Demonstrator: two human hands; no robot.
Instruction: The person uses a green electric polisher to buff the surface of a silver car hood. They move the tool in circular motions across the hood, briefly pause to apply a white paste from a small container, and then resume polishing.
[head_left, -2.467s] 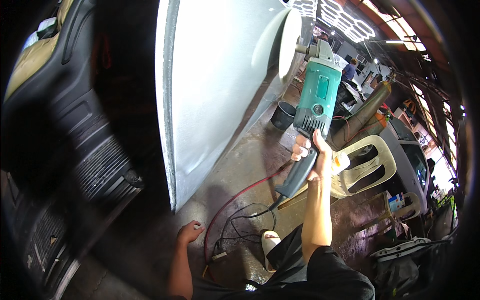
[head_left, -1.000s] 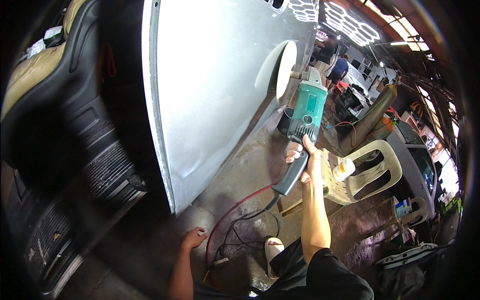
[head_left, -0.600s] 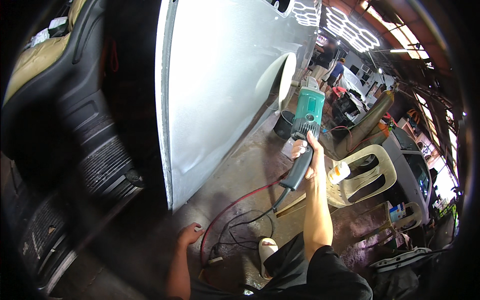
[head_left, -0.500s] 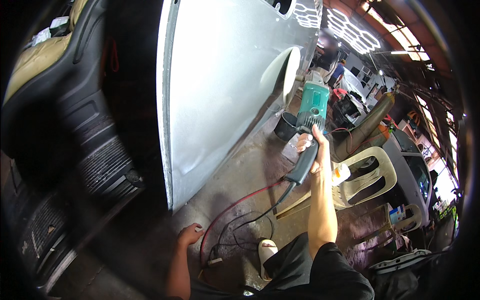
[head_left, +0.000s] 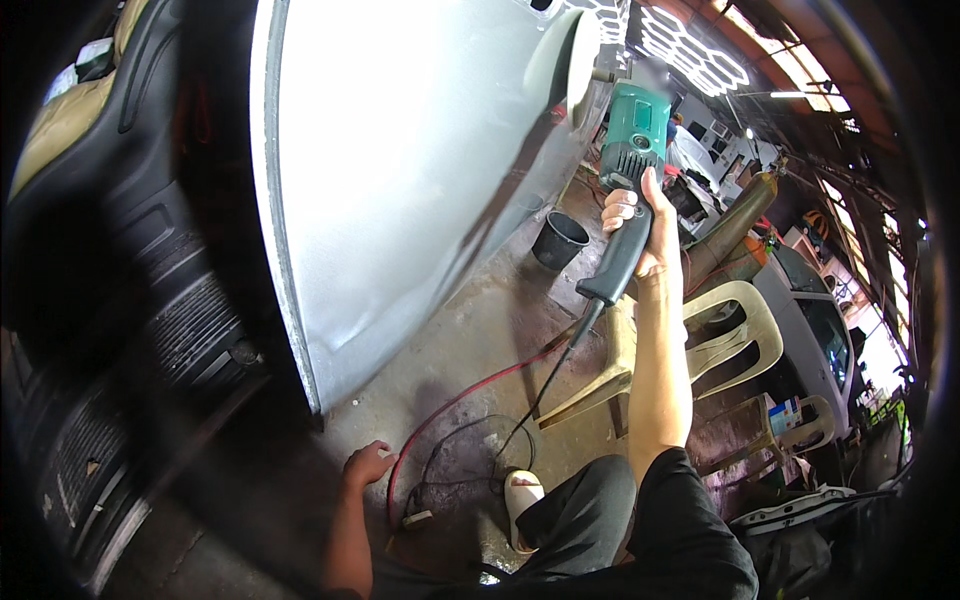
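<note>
My right hand (head_left: 645, 222) is closed round the black rear handle of a green power polisher (head_left: 636, 128), arm stretched out ahead. The polisher's round white pad (head_left: 583, 65) stands on edge against or very near the far upper part of a silver car door (head_left: 400, 190); contact is hard to tell in the glare. Lower left, my left hand (head_left: 370, 464) hangs beside a red cable, loosely bent and holding nothing. From the handle a black power cord (head_left: 545, 385) runs down to the floor.
A black bucket (head_left: 560, 240) stands on the floor beyond the door. To the right are a cream plastic chair (head_left: 735, 330), gas cylinders (head_left: 738, 225) and a parked car (head_left: 815, 325). A red cable (head_left: 455, 402) loops across the floor by my foot. The dark car interior (head_left: 190, 270) fills the left.
The polisher and my right hand have moved up and farther away along the door. The view has shifted, and the door sits farther left. My left hand still hangs low.
</note>
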